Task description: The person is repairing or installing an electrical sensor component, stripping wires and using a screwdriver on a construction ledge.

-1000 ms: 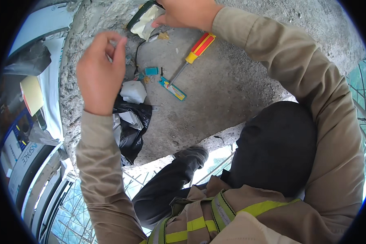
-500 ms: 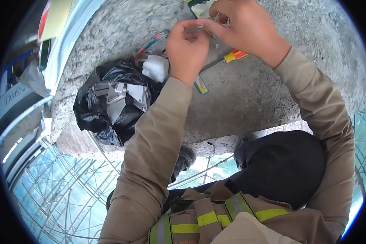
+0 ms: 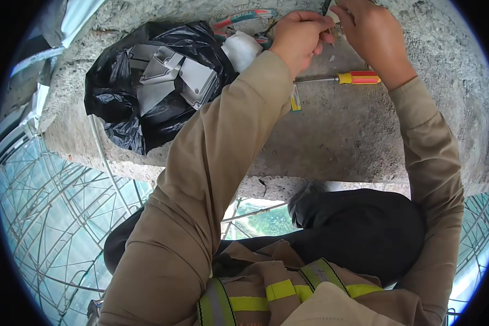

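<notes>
My left hand is closed near the top of the view, its fingers curled and thumb pressed together. Just to its right, my right hand is closed too, its fingertips close to the left ones. Something small and pale shows between the hands, too hidden to name. Below them lies a screwdriver with a red and yellow handle, its shaft running left beneath my left hand. A small yellow and blue strip lies by my left wrist. Pliers with red and green handles rest left of my hands, near a white crumpled lump.
At left a black plastic bag stands open on the concrete ledge, holding several grey box-like pieces. Below the ledge's near edge, thin bars cross over a blue-green surface. My bent dark-trousered leg is at the lower right.
The whole view has shifted, so the bag sits higher. My left hand has turned, its fingers now curled toward the right. The screwdriver's handle shows fully beside my right wrist.
</notes>
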`<act>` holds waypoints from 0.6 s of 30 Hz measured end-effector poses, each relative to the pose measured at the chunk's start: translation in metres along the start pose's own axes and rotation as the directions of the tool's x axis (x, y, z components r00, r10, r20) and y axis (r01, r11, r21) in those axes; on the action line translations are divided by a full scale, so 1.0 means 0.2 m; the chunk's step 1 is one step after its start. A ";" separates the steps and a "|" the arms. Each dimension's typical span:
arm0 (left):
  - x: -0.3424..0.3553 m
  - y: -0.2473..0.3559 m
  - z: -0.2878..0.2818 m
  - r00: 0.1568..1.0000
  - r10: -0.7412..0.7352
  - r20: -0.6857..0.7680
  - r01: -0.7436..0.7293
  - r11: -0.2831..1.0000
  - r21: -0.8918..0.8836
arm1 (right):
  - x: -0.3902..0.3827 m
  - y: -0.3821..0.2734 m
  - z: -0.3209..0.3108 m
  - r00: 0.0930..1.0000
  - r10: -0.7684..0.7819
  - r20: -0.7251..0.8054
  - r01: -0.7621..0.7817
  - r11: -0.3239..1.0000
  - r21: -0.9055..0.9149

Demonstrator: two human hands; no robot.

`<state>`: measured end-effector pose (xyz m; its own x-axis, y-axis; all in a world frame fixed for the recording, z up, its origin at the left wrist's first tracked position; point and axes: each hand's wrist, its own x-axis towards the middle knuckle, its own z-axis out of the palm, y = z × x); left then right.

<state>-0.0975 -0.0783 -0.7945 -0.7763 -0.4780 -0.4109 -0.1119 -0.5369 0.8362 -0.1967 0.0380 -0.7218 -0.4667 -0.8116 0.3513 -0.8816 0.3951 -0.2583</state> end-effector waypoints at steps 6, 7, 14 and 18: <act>0.04 0.03 0.05 0.990 -0.137 -0.034 0.133 0.985 -0.106 | -0.03 0.06 0.01 0.999 -0.040 -0.037 0.036 0.996 -0.079; 0.04 0.04 0.08 0.990 -0.140 -0.037 0.135 0.985 -0.110 | -0.03 0.06 0.01 0.998 -0.049 -0.045 0.044 0.994 -0.105; -0.01 0.09 0.10 0.993 0.034 -0.116 -0.012 0.983 0.181 | 0.02 -0.03 -0.09 0.995 -0.093 -0.040 0.084 0.979 -0.183; -0.11 0.23 0.10 0.913 0.404 0.062 -0.310 0.584 0.750 | 0.05 0.00 -0.13 0.996 -0.005 -0.089 -0.005 0.994 -0.105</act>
<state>-0.0976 -0.0775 -0.7395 -0.7919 -0.6105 -0.0144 -0.2904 0.3557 0.8884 -0.2022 0.0417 -0.6942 -0.4671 -0.7722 0.4308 -0.8819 0.4420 -0.1639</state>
